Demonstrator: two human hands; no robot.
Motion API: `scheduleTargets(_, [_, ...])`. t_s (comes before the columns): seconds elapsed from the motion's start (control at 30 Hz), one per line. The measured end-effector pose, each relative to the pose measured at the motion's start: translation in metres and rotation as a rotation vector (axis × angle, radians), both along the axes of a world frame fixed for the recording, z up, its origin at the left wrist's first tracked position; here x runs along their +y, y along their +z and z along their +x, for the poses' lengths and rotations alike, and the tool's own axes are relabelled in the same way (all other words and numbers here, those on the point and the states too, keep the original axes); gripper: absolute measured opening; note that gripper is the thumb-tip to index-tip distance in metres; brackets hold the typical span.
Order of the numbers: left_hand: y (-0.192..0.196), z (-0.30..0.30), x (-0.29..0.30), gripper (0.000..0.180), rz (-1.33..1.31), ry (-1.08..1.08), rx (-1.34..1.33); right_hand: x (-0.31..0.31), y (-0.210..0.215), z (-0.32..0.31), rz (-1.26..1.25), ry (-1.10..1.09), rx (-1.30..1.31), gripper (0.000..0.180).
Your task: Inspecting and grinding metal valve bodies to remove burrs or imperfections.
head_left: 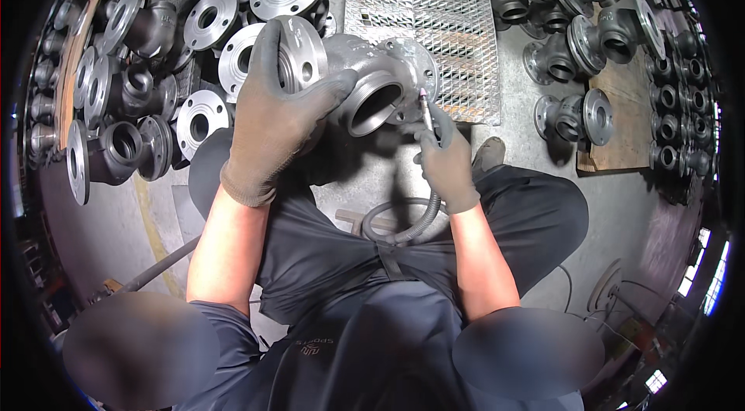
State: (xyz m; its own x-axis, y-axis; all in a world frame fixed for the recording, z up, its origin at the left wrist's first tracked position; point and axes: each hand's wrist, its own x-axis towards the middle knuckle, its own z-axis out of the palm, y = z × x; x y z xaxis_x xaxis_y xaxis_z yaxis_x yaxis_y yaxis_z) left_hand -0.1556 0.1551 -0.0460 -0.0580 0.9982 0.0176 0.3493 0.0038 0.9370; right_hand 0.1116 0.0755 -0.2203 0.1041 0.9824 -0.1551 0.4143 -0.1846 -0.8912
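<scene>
A grey metal valve body (pixel 351 58) with a round flange at each end and a threaded opening turned toward me is held up in front of my knees. My left hand (pixel 272 120), in a brown-grey work glove, grips it by the left flange (pixel 305 50), thumb over the body. In my gloved right hand (pixel 450 163) is a slim, pen-shaped air grinder (pixel 426 112) with a small pinkish tip. The tip is at the right flange (pixel 419 65); whether it touches cannot be told. A ribbed hose (pixel 428 218) runs from under that hand.
Many similar flanged valve bodies (pixel 124 151) are heaped at left, and more (pixel 570 120) stand at right by a wooden board (pixel 621 131). Ahead lies a metal tread plate (pixel 458 23). The hose loops above my lap, and a grey bar (pixel 159 265) lies at lower left.
</scene>
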Motion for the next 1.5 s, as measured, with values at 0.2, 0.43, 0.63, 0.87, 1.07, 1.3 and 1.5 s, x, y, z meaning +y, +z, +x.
scheduleTargets(0.2, [0.018,0.002,-0.003,0.115,-0.124,-0.001,-0.050,-0.018,0.026,0.003,-0.048,0.031,-0.041,0.056])
scheduleTargets(0.43, [0.016,0.001,-0.005,0.106,-0.119,-0.018,-0.057,-0.020,0.041,0.010,-0.122,0.002,0.030,0.054])
scheduleTargets(0.63, [0.016,-0.001,-0.006,0.111,-0.160,0.021,-0.093,-0.023,0.038,0.014,-0.051,0.074,-0.007,0.053])
scheduleTargets(0.87, [0.018,0.002,-0.004,0.112,-0.191,0.000,-0.069,-0.017,0.040,0.014,-0.092,0.076,-0.032,0.050])
scheduleTargets(1.07, [0.012,0.002,0.000,0.115,-0.118,-0.004,-0.035,-0.015,0.043,0.016,-0.129,0.094,-0.028,0.050])
scheduleTargets(1.3, [0.018,0.009,-0.002,0.124,-0.197,-0.109,-0.094,-0.016,0.026,0.017,-0.018,0.153,-0.197,0.051])
scheduleTargets(1.5, [0.009,0.015,-0.001,0.131,-0.006,-0.158,0.170,-0.009,0.044,0.041,0.001,0.005,-0.067,0.050])
